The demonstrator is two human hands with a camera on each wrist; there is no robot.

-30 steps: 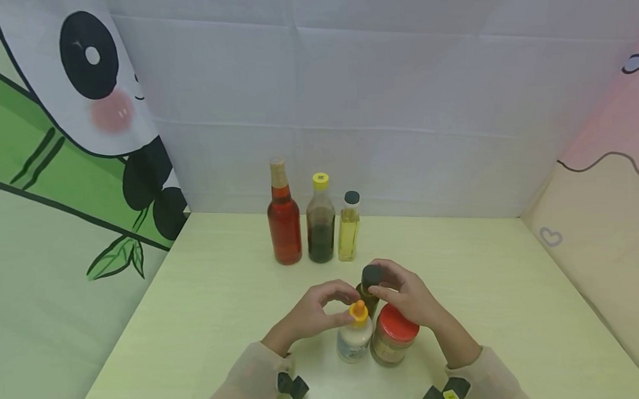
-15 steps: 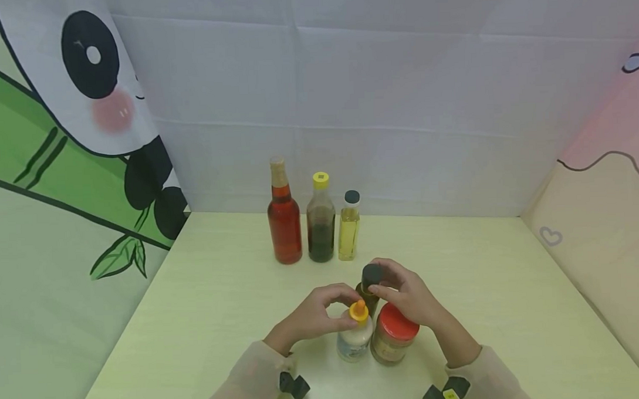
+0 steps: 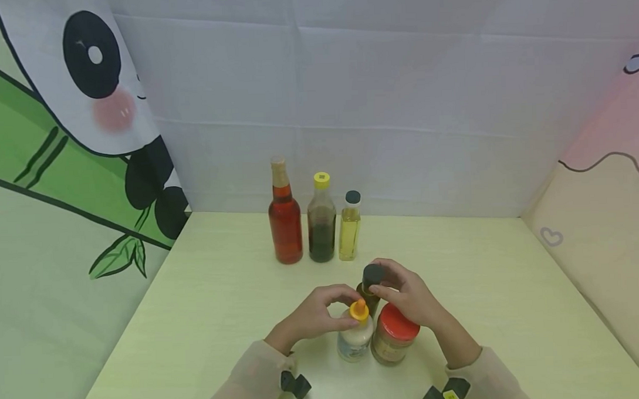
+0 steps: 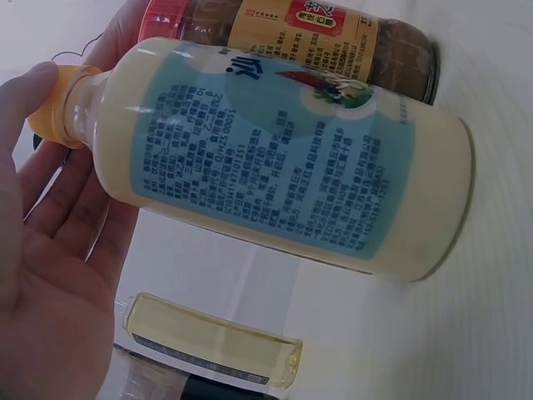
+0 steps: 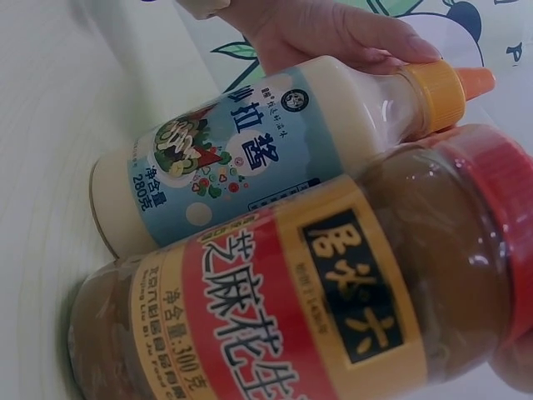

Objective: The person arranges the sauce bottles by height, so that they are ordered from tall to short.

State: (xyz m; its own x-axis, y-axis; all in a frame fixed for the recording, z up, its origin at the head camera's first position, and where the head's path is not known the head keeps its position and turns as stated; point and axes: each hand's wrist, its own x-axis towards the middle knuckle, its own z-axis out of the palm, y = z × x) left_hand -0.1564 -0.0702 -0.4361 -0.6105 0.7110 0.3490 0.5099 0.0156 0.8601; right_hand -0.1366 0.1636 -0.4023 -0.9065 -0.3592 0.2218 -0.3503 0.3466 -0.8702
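Table (image 3: 486, 276): five bottles (image 3: 286, 233), one jar (image 3: 394, 338); left hand (image 3: 319, 310) pinches orange cap (image 3: 359, 313), right hand (image 3: 411, 291) grips nearer black cap (image 3: 373, 275).

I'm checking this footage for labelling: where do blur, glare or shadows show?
Head view: soft light, faint shadows on the table; left wrist view: dim, small print on the salad dressing bottle blurry; right wrist view: glints on the sesame-peanut paste jar.

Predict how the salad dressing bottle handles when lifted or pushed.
Likely a bit heavy for its size: the salad dressing bottle shows pale contents at both base and shoulder. A push high up might tip it, since it stands upright and is taller than wide. Its rounded, smooth-looking side would probably roll if laid down.
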